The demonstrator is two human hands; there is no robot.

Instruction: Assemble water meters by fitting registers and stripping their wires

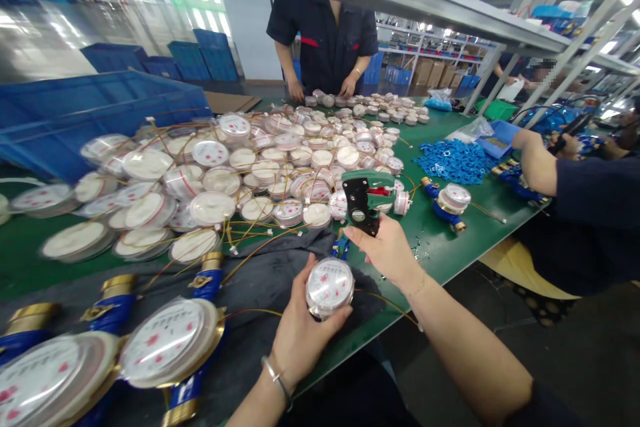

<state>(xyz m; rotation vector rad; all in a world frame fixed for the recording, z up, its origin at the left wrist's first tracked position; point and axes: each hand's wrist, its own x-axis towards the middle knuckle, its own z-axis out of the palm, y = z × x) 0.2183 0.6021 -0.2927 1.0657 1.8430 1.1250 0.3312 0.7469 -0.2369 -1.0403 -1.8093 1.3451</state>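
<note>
My left hand [305, 327] is wrapped round a water meter [330, 285] with a white, red-marked dial, just above the dark cloth [265, 273]. A thin wire runs off the meter to the right. My right hand [387, 247] grips a green-and-black plier-like hand tool [361, 203], held above and to the right of the meter; its exact kind is unclear. Beneath the tool shows part of a blue meter fitting. At the left stand blue-bodied water meters [167, 340] with brass ends, dials facing up.
A big heap of round meter heads [265, 167] with wires covers the green table [470, 233]. Right of it lie small blue plastic pieces [453, 161] and another meter [454, 199]. Blue crates [100, 113] stand left. One co-worker [325, 47] is opposite; another's arm [537, 163] reaches in at right.
</note>
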